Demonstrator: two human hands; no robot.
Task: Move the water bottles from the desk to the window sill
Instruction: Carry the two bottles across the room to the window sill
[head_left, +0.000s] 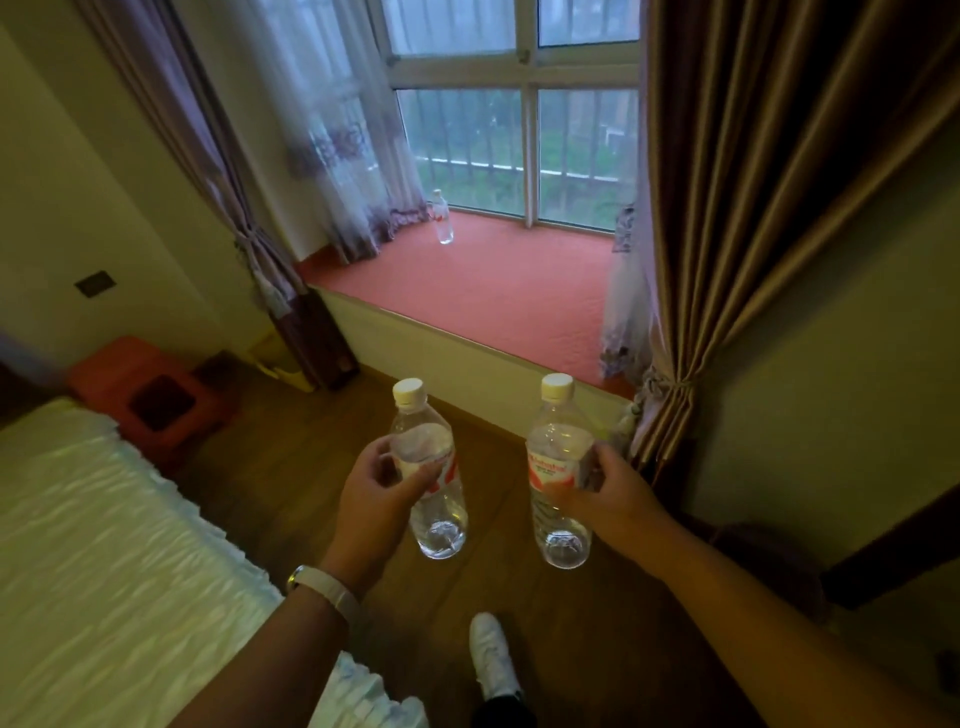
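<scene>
Each hand carries an upright bottle: the left hand (371, 486) has its fingers wrapped around the left bottle (428, 467), the right hand (605, 491) around the right bottle (558, 470). The red window sill (498, 291) lies straight ahead, farther off, a third bottle (443, 218) already standing at its far left.

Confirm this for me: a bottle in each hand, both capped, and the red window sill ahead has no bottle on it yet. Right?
Not quite. The left hand and right hand each hold a capped bottle, but the red window sill already has one bottle standing on it near the sheer curtain, as the head view shows.
</scene>
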